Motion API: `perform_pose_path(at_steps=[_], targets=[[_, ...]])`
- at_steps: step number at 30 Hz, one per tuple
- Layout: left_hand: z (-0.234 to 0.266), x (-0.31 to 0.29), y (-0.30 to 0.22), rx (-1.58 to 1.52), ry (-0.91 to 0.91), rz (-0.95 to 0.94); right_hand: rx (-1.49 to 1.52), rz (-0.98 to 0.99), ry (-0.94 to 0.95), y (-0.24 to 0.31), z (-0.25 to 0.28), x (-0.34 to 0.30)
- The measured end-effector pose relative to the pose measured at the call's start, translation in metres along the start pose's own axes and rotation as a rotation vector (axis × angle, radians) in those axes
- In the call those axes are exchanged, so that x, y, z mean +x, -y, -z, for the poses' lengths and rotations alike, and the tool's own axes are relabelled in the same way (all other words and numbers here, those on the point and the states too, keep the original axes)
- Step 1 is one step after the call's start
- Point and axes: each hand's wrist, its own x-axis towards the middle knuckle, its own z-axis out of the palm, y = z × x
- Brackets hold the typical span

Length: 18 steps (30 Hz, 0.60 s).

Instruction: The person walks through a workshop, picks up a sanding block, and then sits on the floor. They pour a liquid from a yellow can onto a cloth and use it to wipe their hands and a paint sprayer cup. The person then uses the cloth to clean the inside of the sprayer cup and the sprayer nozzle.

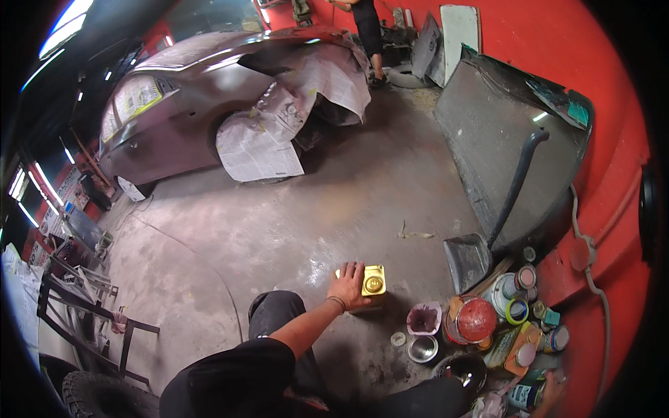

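On the floor in front of me stands a gold rectangular tin [375, 281] with a round cap on top. My left hand [350, 287] lies over its left side, fingers closed on the tin's top edge. At the lower right my right hand [552, 391] is partly seen, its fingers against the side of a dark paint can [527, 391] with a pale label. Most of that hand's grip is hidden. Between the two hands sit a cup lined with pinkish material [424, 319], an open metal bowl [421, 348] and a red-topped tub [475, 319].
Several cans and tins crowd the right wall, among them a yellow tin [511, 346]. A long-handled dustpan [468, 261] leans by a dark car panel [509, 139]. A paper-masked car [195, 111] stands ahead. Another person [367, 28] is behind it. At left is a metal frame [83, 327].
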Motion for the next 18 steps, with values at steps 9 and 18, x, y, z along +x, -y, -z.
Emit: perform_pose_path(at_steps=[9,18], targets=[[-0.026,-0.002,0.005,-0.081,-0.072,0.015,-0.285,0.155,0.026,0.108,0.195,0.041],[-0.005,-0.002,0.002,-0.091,0.004,0.007,0.161,0.439,0.13,0.302,0.345,-0.069]])
